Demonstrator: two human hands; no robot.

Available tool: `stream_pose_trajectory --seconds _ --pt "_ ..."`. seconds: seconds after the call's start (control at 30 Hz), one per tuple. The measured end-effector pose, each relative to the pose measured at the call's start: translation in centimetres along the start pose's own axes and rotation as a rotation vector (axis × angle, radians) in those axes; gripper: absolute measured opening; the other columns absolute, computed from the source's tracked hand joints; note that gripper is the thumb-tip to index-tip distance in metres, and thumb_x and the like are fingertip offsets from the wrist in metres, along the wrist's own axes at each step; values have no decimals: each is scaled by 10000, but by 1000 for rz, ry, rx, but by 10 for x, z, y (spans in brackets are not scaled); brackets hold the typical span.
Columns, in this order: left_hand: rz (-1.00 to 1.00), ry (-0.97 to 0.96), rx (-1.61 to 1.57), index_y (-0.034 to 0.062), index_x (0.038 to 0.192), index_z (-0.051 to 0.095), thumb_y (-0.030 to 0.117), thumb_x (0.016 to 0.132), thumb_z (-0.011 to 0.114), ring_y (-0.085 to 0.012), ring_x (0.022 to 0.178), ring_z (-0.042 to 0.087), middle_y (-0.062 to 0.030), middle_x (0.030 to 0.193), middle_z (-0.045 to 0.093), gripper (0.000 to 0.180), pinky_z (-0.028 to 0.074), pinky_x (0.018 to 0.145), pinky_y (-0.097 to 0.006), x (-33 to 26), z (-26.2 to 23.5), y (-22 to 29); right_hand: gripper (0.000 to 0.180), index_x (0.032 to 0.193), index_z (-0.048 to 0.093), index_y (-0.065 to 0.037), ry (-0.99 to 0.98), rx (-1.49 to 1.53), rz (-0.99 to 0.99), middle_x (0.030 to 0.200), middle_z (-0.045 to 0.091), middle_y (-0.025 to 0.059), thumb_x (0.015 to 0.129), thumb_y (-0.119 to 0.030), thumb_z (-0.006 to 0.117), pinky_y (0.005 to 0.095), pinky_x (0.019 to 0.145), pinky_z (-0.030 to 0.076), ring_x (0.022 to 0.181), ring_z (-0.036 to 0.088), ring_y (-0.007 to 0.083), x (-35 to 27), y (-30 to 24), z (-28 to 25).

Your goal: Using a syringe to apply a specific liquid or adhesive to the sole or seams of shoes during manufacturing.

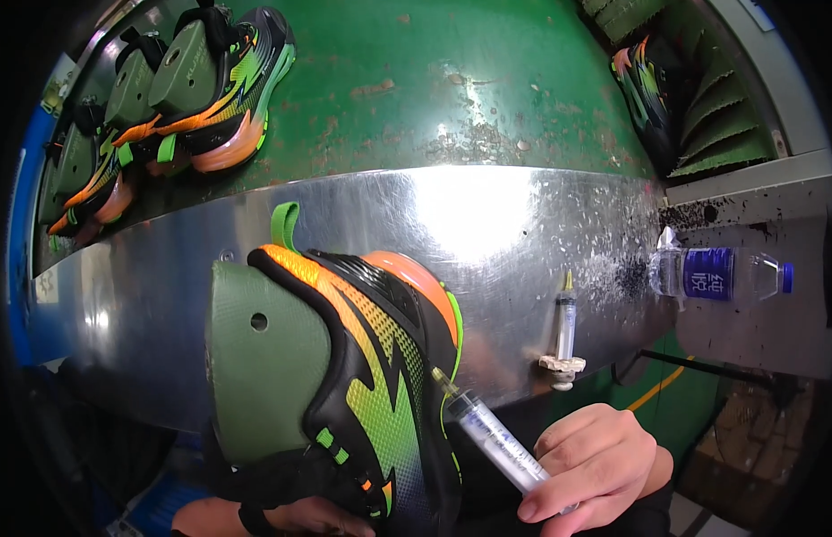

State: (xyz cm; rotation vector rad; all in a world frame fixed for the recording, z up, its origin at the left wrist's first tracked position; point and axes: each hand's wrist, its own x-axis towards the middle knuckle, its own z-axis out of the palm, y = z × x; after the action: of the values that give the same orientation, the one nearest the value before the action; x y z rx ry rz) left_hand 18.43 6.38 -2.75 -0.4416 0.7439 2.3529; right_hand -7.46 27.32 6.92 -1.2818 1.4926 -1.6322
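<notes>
A black, green and orange sports shoe (380,358) on a green shoe last (264,358) is held tilted over the near edge of the metal tabletop. From below, my left hand (313,517) supports it near the toe; most of its fingers are hidden behind the shoe. My right hand (595,465) is closed round a clear syringe (501,443) with pale contents. The syringe's yellowish tip touches or nearly touches the shoe's side, where the upper meets the sole. To the right, a second, smaller syringe (566,331) with a crusted plunger end lies on the metal.
Several similar shoes (219,98) on lasts stand at the upper left. Another shoe (647,98) sits by green overlapping flaps (725,116) at the upper right. A water bottle (720,274) lies at the right. Beyond the metal sheet (362,201) stretches a worn green surface (416,80).
</notes>
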Motion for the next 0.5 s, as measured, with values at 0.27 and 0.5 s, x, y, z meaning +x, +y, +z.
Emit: stream_pose_trajectory --seconds 0.27,0.5 --pt "-44 -95 137 36 1098 660 111 902 594 -105 987 613 -30 1034 669 220 452 917 -229 -1 12 1 234 905 681 13 41 94 0 685 609 65 739 -131 763 269 385 335 474 487 145 -24 -1 14" --pt "-316 161 320 37 1017 685 214 817 721 -89 872 618 -17 952 682 269 471 790 -222 10 35 29 254 807 674 31 -40 56 96 636 607 99 747 -200 759 298 428 377 465 533 210 -30 -29 9"
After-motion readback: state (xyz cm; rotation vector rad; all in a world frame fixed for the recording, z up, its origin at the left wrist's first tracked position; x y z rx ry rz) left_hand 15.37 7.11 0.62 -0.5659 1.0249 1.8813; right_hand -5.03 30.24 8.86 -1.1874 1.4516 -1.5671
